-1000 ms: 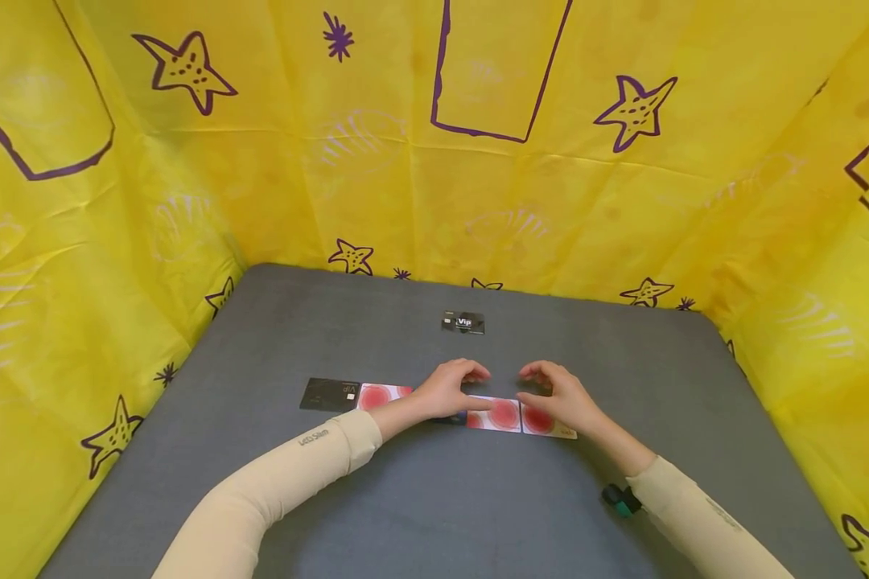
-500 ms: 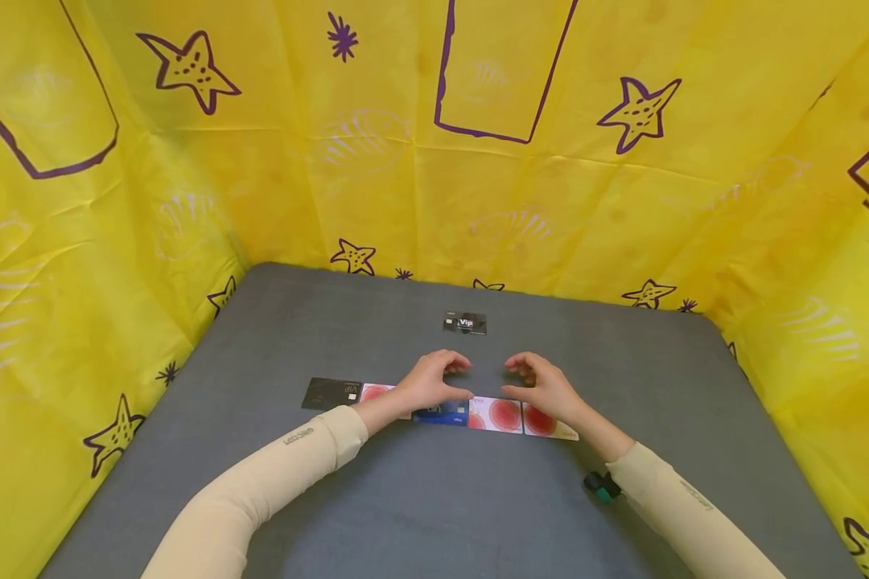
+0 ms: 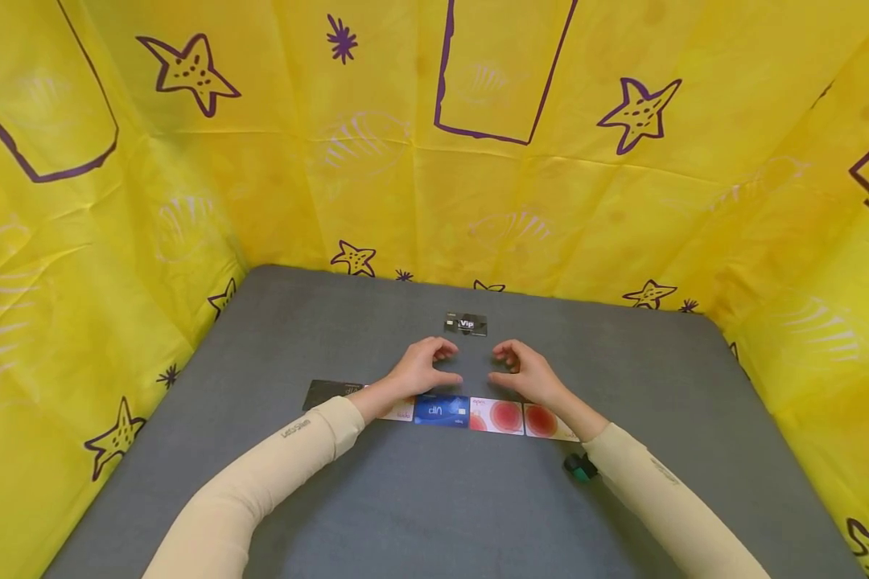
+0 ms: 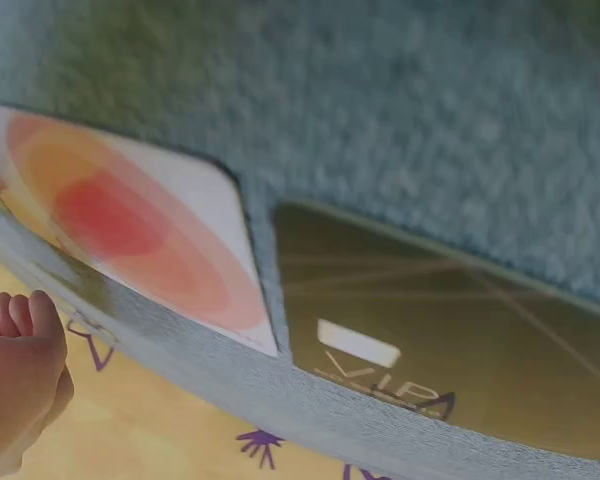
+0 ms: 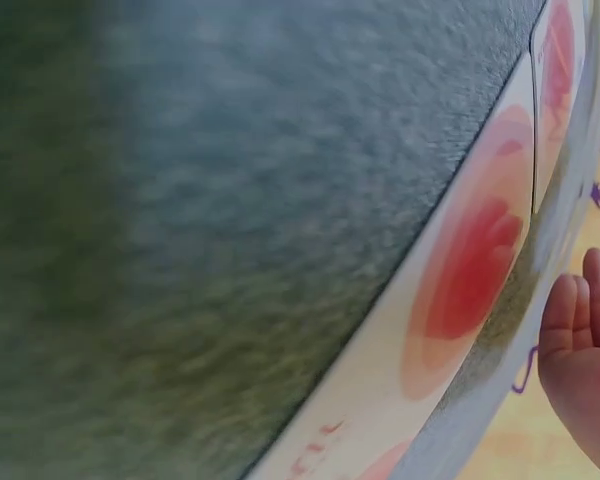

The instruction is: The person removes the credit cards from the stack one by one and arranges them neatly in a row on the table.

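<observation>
Both hands hover past a row of flat cards, with nothing in their fingers. My left hand (image 3: 423, 366) has its fingers loosely bent and thumb apart; my right hand (image 3: 529, 371) mirrors it, a gap between them. Just beyond lies a black Vip card (image 3: 467, 324). From the left, the row holds a dark VIP card (image 3: 324, 392), a red-patterned white card (image 3: 403, 410) partly behind my left wrist, a blue VIP card (image 3: 442, 410), a white card with red circles (image 3: 497, 416) and a similar end card (image 3: 543, 421), partly covered by my right wrist.
The cards lie on a grey cloth-covered table (image 3: 420, 498). Yellow fabric (image 3: 405, 193) printed with purple starfish rises at the table's back and sides. A black and teal device (image 3: 580, 467) sits at my right wrist.
Both hands have moved away from the row, toward the far black card, and shifted leftward. The blue card has come into view from under my left arm. The cards stay in place.
</observation>
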Tool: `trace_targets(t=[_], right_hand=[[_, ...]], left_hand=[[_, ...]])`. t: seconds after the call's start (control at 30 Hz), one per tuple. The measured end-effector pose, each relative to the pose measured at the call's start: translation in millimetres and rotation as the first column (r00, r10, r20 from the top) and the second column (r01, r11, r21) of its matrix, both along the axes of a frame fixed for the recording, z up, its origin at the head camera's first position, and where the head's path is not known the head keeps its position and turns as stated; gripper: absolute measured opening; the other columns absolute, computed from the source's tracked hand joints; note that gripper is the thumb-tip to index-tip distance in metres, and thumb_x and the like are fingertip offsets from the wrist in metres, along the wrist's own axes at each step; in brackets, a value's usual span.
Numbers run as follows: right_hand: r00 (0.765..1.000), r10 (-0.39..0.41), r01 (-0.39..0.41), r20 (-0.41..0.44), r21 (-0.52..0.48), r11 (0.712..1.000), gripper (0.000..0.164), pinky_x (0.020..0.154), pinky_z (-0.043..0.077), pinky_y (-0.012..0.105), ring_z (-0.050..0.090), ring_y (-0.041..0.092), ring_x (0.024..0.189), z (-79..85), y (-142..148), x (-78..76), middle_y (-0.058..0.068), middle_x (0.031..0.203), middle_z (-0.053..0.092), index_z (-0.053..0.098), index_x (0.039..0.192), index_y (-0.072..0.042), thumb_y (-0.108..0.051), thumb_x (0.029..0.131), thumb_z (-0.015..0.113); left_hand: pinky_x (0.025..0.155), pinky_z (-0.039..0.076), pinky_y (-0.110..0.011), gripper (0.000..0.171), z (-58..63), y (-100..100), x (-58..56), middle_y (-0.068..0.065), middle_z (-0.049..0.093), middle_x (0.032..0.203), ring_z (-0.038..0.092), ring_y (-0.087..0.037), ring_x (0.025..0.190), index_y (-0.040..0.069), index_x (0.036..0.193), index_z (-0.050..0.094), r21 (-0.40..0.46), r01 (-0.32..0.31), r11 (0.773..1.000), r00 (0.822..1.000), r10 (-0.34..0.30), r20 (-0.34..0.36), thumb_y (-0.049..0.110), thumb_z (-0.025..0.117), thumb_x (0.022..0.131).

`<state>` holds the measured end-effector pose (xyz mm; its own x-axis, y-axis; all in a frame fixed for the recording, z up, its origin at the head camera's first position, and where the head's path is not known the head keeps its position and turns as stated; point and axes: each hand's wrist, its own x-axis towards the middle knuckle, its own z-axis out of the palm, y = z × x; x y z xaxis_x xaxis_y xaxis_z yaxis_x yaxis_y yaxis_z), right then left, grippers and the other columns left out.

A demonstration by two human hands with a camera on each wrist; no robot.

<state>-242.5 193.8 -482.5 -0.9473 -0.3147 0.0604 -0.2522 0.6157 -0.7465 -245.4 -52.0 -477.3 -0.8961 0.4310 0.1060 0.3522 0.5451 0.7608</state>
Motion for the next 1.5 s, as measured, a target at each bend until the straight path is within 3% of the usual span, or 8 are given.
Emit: trace_targets(t=[0.4, 0.87, 1.5], right_hand=[[1.000, -0.026, 0.026, -0.001, -0.019, 0.999, 0.044, 0.087, 0.045, 0.040, 0.056, 0.026, 0.096, -3.0, -9, -16.3, 0.012, 0.108, 0.064, 0.060, 0.116, -0.002, -0.015, 0.080, 0.081], [0.998, -0.067, 0.067, 0.003, -0.002, 0.998, 0.043, 0.089, 0.044, 0.041, 0.055, 0.028, 0.098, -3.9, -14, -34.7, 0.013, 0.110, 0.064, 0.060, 0.116, -0.003, -0.015, 0.080, 0.080], [0.993, -0.118, 0.118, -0.004, 0.045, 0.992, 0.043, 0.089, 0.043, 0.042, 0.054, 0.031, 0.097, -6.1, -19, -60.0, 0.016, 0.108, 0.065, 0.060, 0.115, 0.000, -0.017, 0.081, 0.080]], left_hand=[[0.090, 0.047, -0.037, 0.048, -4.1, -2, -17.7, -0.015, 0.064, 0.107, 0.059, -0.025, 0.099, 0.000, 0.115, 0.064, 0.023, -0.064, 0.998, 0.997, 0.065, -0.035, 0.017, 0.085, 0.076], [0.091, 0.046, -0.037, 0.047, -6.5, -1, -30.9, -0.014, 0.064, 0.107, 0.059, -0.026, 0.099, 0.000, 0.116, 0.063, 0.030, -0.099, 0.995, 0.995, 0.100, -0.026, 0.015, 0.084, 0.076], [0.091, 0.045, -0.038, 0.045, -9.1, 3, -57.6, -0.014, 0.064, 0.108, 0.056, -0.028, 0.100, -0.001, 0.114, 0.063, 0.023, -0.195, 0.980, 0.981, 0.196, -0.011, 0.016, 0.083, 0.078]])
